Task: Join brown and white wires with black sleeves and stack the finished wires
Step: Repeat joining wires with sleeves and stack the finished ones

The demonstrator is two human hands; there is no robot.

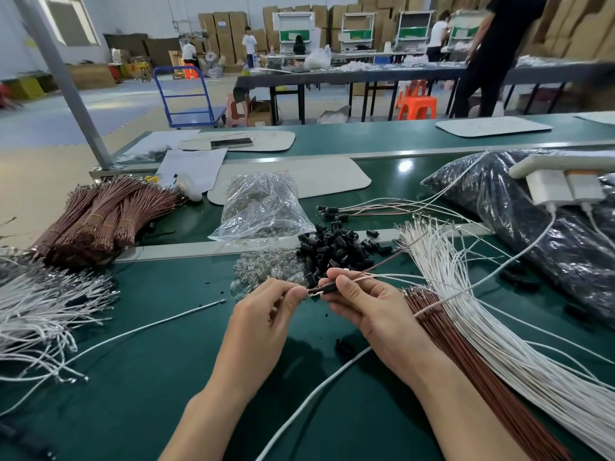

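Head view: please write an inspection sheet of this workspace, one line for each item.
Surface: green bench, pale mats further back.
Job's things: black sleeve on a held brown wire and white wire; loose sleeves, brown bundles, white wires, finished wires behind.
Clutter: clear bag, clear bulbs, dark bag.
Hands: left hand pinches the brown wire; right hand pinches the black sleeve.
Cables: charger cables run from a power strip across the wires.
Surroundings: blue trolley, orange stool, cartons, people at other benches.
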